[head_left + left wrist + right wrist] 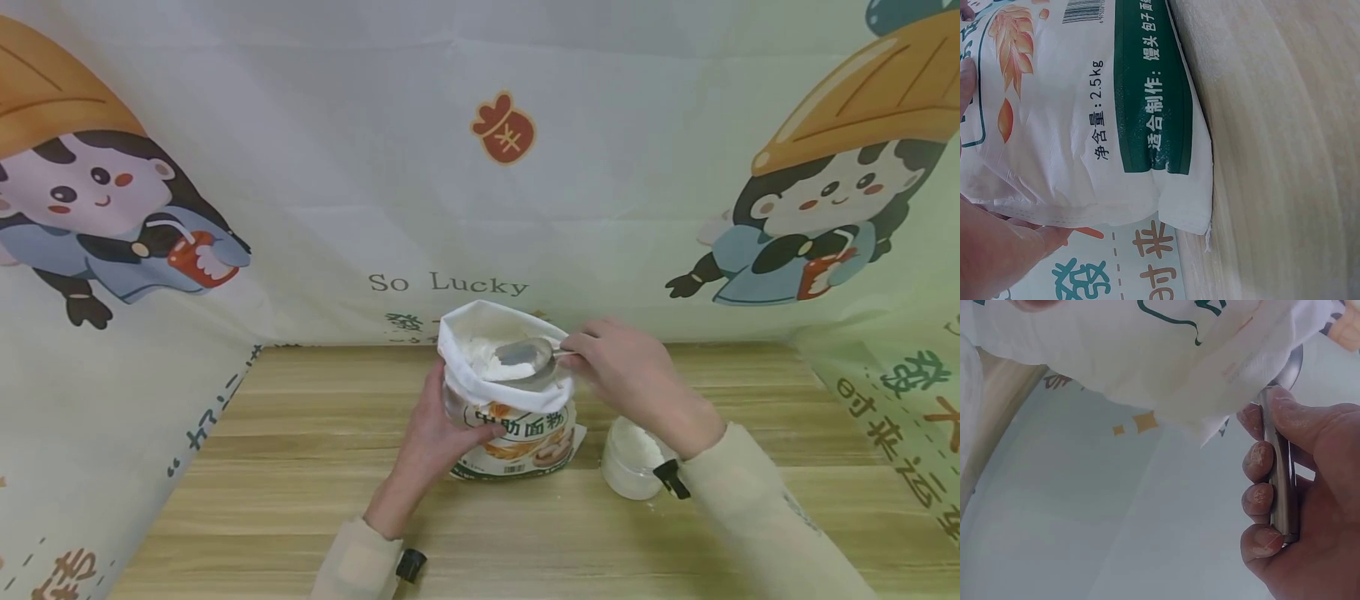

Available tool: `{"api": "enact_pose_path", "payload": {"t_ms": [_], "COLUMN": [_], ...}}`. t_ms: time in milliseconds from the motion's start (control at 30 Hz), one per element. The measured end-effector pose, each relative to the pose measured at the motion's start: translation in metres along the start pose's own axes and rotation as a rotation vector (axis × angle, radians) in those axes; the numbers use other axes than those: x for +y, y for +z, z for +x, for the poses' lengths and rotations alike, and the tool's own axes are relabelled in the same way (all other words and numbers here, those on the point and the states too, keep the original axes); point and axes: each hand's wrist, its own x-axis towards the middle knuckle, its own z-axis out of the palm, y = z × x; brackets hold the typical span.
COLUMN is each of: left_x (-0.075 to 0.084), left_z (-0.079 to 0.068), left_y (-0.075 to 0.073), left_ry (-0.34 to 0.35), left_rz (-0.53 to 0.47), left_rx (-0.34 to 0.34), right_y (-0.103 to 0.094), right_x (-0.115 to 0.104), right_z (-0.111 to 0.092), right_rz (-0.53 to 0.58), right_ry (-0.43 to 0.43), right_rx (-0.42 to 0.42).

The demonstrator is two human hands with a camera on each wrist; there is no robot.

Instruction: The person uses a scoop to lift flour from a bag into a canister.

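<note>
An upright white flour bag point(551, 433) with its top folded outward holds white flour point(477, 348). My left hand point(442, 433) grips the bag's left side, its thumb across the printed front; in the left wrist view the bag's lower corner point(1054, 181) rests on the tabletop. My right hand point(630, 371) holds a metal scoop point(534, 357) by its handle, over the bag's mouth. White flour shows in the scoop. In the right wrist view, fingers point(1259, 461) dusted with flour curl round the scoop handle point(1283, 487).
A clear jar point(626, 485) with flour in it stands right of the bag, partly covered by my right forearm. The wooden table point(315, 475) meets a printed cloth backdrop point(600, 192) close behind the bag, and cloth also hangs at both sides.
</note>
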Motion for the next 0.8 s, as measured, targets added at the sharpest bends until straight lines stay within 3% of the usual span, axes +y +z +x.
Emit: {"api": "enact_pose_path", "payload": {"t_ms": [533,800], "left_x": [0.0,0.0], "left_z": [-0.001,0.0], "left_y": [0.0,0.0], "left_ry": [-0.005,0.025], "left_rz": [-0.005,-0.023], "left_rx": [-0.003,-0.001], "right_y": [0.005,0.008], "right_x": [0.013,0.018], "right_z": [-0.023,-0.033], "right_rz": [0.115,0.153], "right_ry": [0.022,0.006], "right_rx": [0.165,0.238]}}
